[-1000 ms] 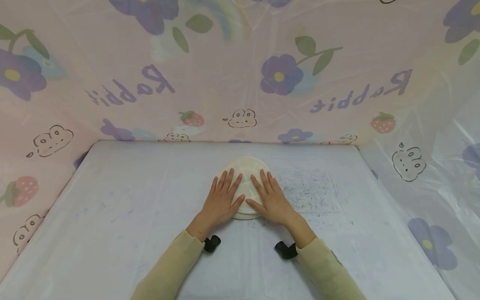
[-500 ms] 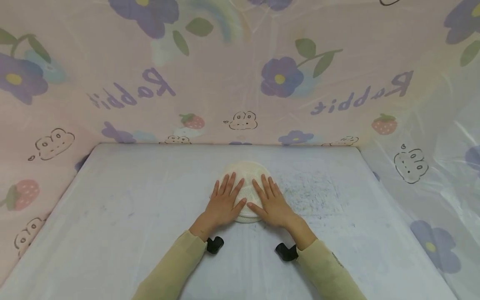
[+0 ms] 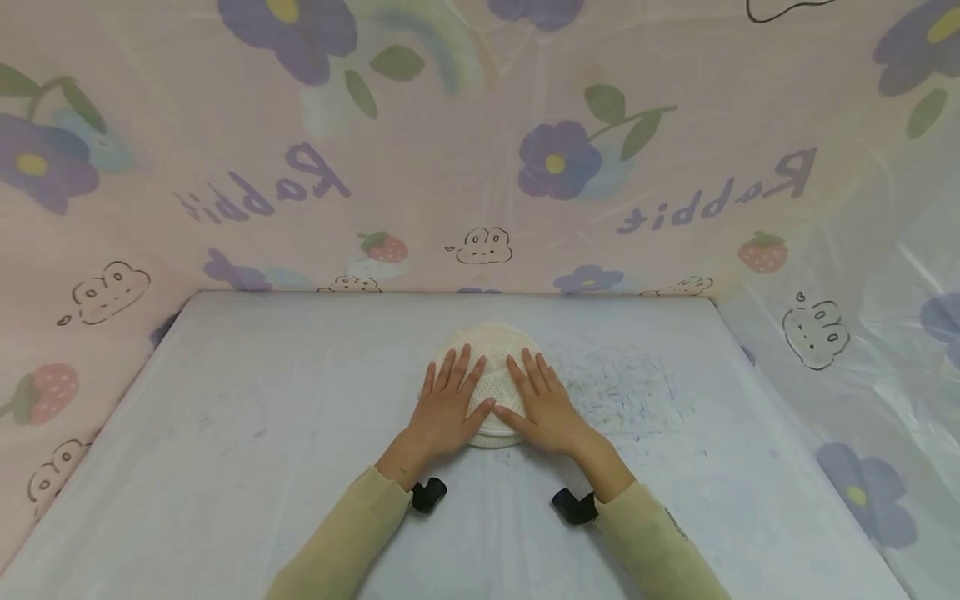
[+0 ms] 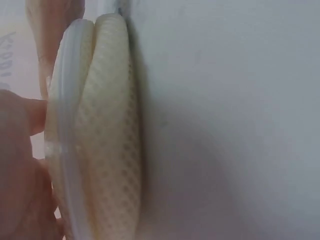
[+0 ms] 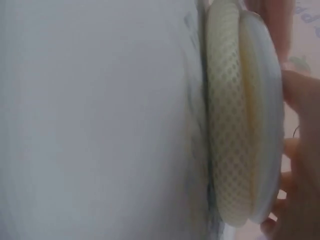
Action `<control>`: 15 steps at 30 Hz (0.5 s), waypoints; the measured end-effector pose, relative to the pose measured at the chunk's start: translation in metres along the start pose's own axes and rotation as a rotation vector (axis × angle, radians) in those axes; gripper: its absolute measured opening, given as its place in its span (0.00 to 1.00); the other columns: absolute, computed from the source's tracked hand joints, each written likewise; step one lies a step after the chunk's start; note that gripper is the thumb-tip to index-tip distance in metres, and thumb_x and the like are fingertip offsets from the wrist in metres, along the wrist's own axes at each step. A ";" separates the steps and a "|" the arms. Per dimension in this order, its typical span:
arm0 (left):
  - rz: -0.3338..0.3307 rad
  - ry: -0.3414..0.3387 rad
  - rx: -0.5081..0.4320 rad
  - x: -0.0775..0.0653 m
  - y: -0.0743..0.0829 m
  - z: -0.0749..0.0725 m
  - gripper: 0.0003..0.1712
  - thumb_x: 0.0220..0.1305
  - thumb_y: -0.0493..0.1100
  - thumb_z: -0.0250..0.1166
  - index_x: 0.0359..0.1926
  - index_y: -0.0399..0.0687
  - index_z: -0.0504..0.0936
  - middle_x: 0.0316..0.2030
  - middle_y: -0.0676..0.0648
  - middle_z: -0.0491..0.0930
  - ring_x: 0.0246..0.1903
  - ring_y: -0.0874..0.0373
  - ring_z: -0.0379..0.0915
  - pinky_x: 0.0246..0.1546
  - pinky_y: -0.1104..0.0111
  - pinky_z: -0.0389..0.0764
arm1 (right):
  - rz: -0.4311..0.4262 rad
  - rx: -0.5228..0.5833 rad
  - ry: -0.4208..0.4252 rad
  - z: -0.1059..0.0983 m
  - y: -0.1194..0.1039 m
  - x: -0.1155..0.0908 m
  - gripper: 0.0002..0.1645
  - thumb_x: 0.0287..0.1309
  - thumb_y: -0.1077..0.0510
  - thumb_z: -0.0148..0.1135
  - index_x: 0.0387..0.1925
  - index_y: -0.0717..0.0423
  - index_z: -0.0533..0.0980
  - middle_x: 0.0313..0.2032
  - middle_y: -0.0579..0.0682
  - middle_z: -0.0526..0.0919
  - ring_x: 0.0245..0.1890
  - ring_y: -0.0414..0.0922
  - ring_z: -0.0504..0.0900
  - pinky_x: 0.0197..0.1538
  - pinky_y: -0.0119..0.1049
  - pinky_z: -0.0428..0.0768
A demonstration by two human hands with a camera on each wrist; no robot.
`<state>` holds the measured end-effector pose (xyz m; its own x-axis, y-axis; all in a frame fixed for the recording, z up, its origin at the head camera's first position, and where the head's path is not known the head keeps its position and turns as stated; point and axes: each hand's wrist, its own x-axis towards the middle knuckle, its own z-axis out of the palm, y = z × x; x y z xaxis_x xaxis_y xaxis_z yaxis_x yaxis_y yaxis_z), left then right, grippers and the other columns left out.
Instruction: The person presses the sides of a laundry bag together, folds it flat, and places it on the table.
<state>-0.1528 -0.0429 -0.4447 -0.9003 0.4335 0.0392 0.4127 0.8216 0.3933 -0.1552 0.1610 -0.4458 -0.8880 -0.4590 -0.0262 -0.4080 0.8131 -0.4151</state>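
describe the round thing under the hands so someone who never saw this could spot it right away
Start at the pale table walled by pink flowered sheeting. Near its middle, both hands lie flat on a cream round pad, left hand beside right hand. It is domed, mesh-textured, and the only object lying on the tabletop.

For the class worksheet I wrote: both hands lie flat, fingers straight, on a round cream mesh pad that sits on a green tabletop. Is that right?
One detail is wrong: the tabletop is pale white-grey, not green, as the head view shows. The rest holds: the left hand and right hand lie flat, fingers straight, on the round cream mesh pad.
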 end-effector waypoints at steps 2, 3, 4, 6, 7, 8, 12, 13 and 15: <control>-0.003 0.003 0.016 0.001 0.001 -0.003 0.37 0.73 0.60 0.41 0.76 0.50 0.47 0.76 0.43 0.34 0.75 0.44 0.27 0.71 0.45 0.32 | 0.001 0.012 0.029 -0.001 0.001 0.000 0.48 0.67 0.37 0.48 0.76 0.53 0.41 0.75 0.62 0.33 0.74 0.62 0.32 0.71 0.62 0.41; -0.005 0.006 0.021 0.002 0.001 -0.004 0.37 0.73 0.61 0.41 0.76 0.50 0.47 0.76 0.43 0.34 0.75 0.44 0.27 0.71 0.45 0.32 | 0.003 0.016 0.044 -0.002 0.002 0.000 0.48 0.67 0.37 0.48 0.76 0.52 0.41 0.75 0.62 0.34 0.74 0.62 0.33 0.71 0.63 0.41; -0.009 0.012 0.027 0.002 0.000 -0.006 0.37 0.74 0.61 0.41 0.76 0.50 0.47 0.76 0.43 0.34 0.75 0.44 0.27 0.71 0.45 0.32 | 0.004 0.013 0.061 -0.003 0.003 0.000 0.47 0.67 0.37 0.48 0.76 0.51 0.42 0.75 0.62 0.35 0.74 0.62 0.34 0.71 0.63 0.42; -0.027 0.022 0.038 0.002 -0.002 -0.009 0.38 0.73 0.62 0.40 0.76 0.51 0.47 0.76 0.43 0.35 0.75 0.44 0.27 0.71 0.46 0.31 | 0.004 -0.002 0.094 -0.005 0.006 0.000 0.47 0.67 0.37 0.49 0.76 0.50 0.43 0.75 0.62 0.36 0.74 0.63 0.36 0.71 0.63 0.43; -0.033 0.032 0.042 0.002 -0.003 -0.010 0.38 0.73 0.62 0.41 0.76 0.51 0.47 0.76 0.43 0.35 0.75 0.43 0.28 0.71 0.46 0.31 | 0.003 -0.011 0.107 -0.006 0.007 0.000 0.47 0.66 0.37 0.49 0.76 0.50 0.44 0.75 0.62 0.37 0.74 0.62 0.36 0.71 0.62 0.43; -0.040 0.040 0.040 0.001 -0.004 -0.011 0.38 0.73 0.62 0.42 0.76 0.51 0.48 0.76 0.43 0.36 0.75 0.43 0.28 0.71 0.46 0.31 | 0.004 -0.020 0.117 -0.007 0.009 -0.001 0.47 0.66 0.37 0.50 0.76 0.50 0.44 0.75 0.62 0.38 0.74 0.62 0.37 0.71 0.62 0.43; -0.052 0.064 0.048 -0.002 -0.011 -0.013 0.40 0.71 0.64 0.43 0.76 0.52 0.48 0.76 0.43 0.35 0.75 0.44 0.26 0.71 0.46 0.29 | 0.004 -0.048 0.140 -0.011 0.015 -0.004 0.47 0.65 0.37 0.52 0.76 0.50 0.45 0.75 0.63 0.39 0.74 0.63 0.37 0.72 0.61 0.41; -0.051 0.074 0.045 -0.003 -0.013 -0.013 0.40 0.71 0.64 0.44 0.76 0.52 0.48 0.76 0.43 0.35 0.75 0.44 0.25 0.71 0.46 0.29 | 0.006 -0.053 0.144 -0.011 0.016 -0.005 0.48 0.64 0.37 0.52 0.76 0.51 0.46 0.75 0.63 0.40 0.74 0.64 0.37 0.72 0.61 0.40; -0.061 0.084 0.043 -0.005 -0.016 -0.013 0.42 0.69 0.66 0.45 0.76 0.53 0.48 0.76 0.43 0.34 0.75 0.45 0.23 0.71 0.46 0.27 | 0.016 -0.064 0.147 -0.012 0.020 -0.007 0.48 0.64 0.37 0.52 0.75 0.51 0.46 0.75 0.63 0.40 0.74 0.64 0.37 0.71 0.62 0.39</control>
